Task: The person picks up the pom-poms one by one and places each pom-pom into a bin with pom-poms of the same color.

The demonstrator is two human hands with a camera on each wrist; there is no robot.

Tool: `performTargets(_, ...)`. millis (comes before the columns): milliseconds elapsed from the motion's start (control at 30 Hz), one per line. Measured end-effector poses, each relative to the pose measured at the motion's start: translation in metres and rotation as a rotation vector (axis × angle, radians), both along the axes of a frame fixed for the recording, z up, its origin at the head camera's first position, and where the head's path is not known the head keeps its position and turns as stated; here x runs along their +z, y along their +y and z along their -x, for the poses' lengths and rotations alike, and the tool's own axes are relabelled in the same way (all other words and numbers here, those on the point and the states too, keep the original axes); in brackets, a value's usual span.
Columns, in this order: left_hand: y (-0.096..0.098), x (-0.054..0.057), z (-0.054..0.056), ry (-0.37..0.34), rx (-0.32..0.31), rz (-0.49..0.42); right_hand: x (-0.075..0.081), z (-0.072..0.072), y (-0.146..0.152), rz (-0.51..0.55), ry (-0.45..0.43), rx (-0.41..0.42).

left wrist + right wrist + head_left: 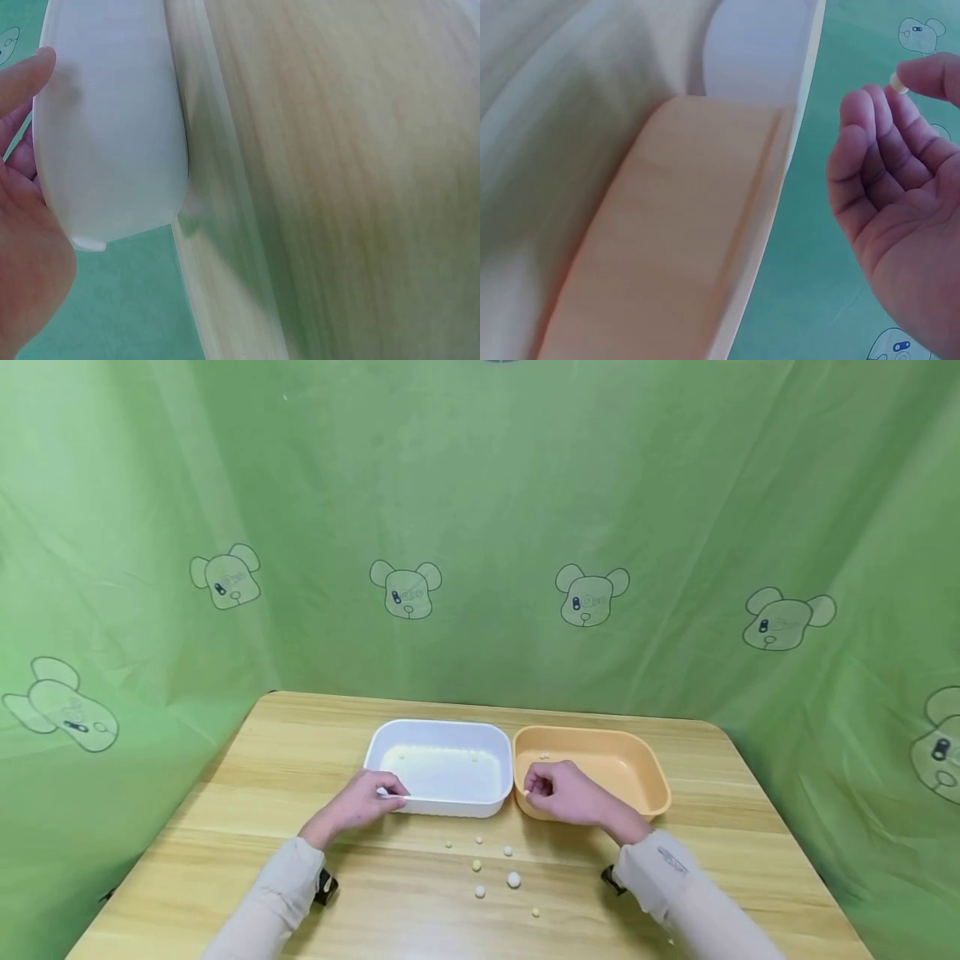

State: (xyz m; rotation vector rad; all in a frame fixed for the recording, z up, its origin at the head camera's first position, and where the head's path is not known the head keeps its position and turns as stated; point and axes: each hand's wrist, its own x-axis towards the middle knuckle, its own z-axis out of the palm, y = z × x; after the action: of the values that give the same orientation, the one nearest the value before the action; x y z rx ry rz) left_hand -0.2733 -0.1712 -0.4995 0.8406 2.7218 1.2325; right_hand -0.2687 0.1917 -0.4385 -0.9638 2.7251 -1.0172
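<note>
My left hand is at the near left edge of a white plastic basin. In the left wrist view its thumb lies against the outer wall and the fingers pass behind the rim, so it grips the rim. Above the near left part of an orange basin, my right hand pinches a small pale yellow ball between thumb and forefinger, with the other fingers curled. Small balls lie in both basins, such as a pale one in the white basin and tiny white ones in the orange basin.
On the wooden table, several white and yellow balls of differing sizes lie in front of the basins, among them a larger white ball. The basins stand side by side. A green curtain with bear-head prints surrounds the table.
</note>
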Motion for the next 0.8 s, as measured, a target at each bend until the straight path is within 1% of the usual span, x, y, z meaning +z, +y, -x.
performTargets(233, 0.0, 0.001, -0.001, -0.003, 0.009, 0.003, 0.009, 0.012, -0.016, 0.016, -0.047, -0.029)
performTargets(400, 0.0, -0.001, -0.001, -0.004, 0.006, 0.007, 0.011, 0.02, -0.026, 0.016, -0.044, -0.003)
performTargets(567, 0.0, -0.002, 0.0, -0.001, 0.001, 0.001, 0.008, 0.03, -0.033, -0.005, -0.037, 0.01)
performTargets(800, 0.001, -0.001, 0.0, 0.005, 0.0, -0.011, -0.002, 0.046, -0.038, -0.034, -0.048, -0.016)
